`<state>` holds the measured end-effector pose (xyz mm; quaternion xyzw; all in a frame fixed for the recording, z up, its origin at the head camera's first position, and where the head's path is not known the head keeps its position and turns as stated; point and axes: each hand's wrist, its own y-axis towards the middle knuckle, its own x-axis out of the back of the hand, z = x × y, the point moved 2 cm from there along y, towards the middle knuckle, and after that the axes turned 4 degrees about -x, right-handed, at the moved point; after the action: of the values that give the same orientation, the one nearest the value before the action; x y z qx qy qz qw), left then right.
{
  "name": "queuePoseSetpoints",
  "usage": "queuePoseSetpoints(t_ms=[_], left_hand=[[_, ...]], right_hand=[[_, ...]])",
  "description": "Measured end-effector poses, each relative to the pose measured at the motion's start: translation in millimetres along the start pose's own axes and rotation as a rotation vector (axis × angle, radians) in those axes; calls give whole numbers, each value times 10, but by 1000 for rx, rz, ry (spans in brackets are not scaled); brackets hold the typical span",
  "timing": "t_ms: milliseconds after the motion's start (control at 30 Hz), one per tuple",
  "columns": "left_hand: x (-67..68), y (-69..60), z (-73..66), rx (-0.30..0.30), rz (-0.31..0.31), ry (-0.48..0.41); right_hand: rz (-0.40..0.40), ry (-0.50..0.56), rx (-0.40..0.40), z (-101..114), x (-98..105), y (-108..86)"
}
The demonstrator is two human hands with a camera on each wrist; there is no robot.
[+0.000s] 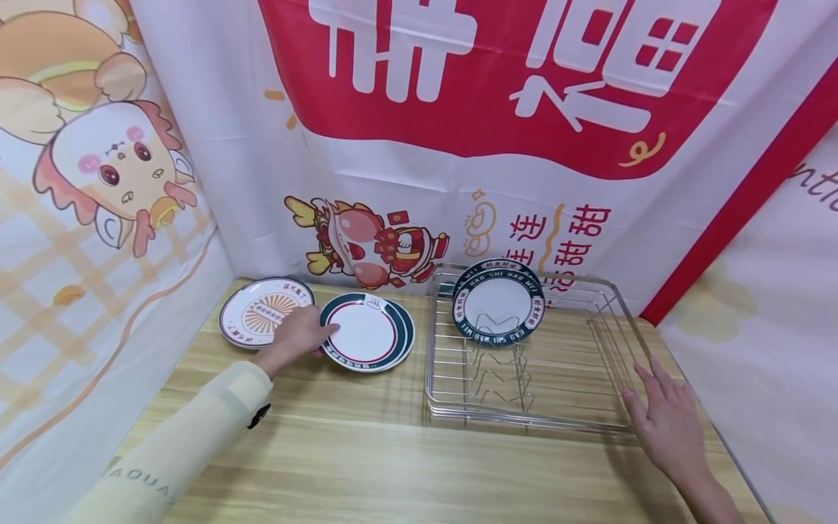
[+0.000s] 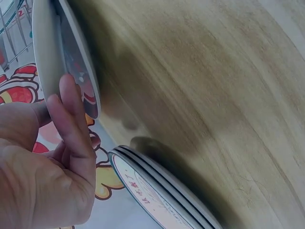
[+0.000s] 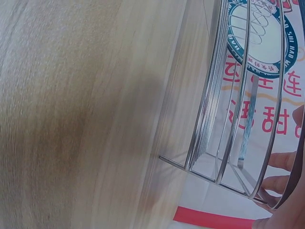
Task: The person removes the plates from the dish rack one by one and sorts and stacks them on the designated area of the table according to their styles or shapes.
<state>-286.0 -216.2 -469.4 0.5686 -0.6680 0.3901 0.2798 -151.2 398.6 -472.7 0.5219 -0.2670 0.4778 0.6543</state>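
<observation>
My left hand [image 1: 297,335] pinches the left edge of a white plate with a green rim [image 1: 366,331], its thumb on top. A second green-rimmed plate [image 1: 407,329] shows beneath, offset to the right; in the left wrist view a glossy plate [image 2: 78,62] lies close to the held one. Left of that hand sits a stack of plates with an orange sunburst [image 1: 262,313]. My right hand [image 1: 671,422] holds the right rim of a wire dish rack [image 1: 530,418]. Green-rimmed plates [image 1: 497,306] stand tilted in the rack's left part.
The wooden table [image 1: 366,466] runs up to a printed cloth backdrop [image 1: 393,160]. More cloth hangs on the left [image 1: 85,291] and right [image 1: 759,306]. Zigzag wire dividers [image 1: 504,378] run along the rack's left part.
</observation>
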Motion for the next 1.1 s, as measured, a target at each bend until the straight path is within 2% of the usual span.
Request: queuePoseSetpoints(t_ms=[133, 300, 467, 667, 800, 1000, 1100], left_hand=[[-61, 7, -3, -11, 16, 52], [-123, 6, 0, -29, 31, 73], [-126, 14, -9, -39, 23, 90], [-94, 19, -28, -42, 40, 117], [-46, 35, -56, -75, 4, 162], [25, 79, -140, -90, -44, 229], [44, 101, -200, -128, -93, 296]], right_hand=[[-6, 0, 2, -10, -10, -3], [-16, -2, 10, -22, -21, -8], [-18, 6, 11, -26, -21, -11], [-24, 7, 23, -30, -20, -5], [-27, 7, 27, -35, -28, -1], [-26, -1, 22, -32, -24, -5], [-28, -2, 21, -29, -20, -9]])
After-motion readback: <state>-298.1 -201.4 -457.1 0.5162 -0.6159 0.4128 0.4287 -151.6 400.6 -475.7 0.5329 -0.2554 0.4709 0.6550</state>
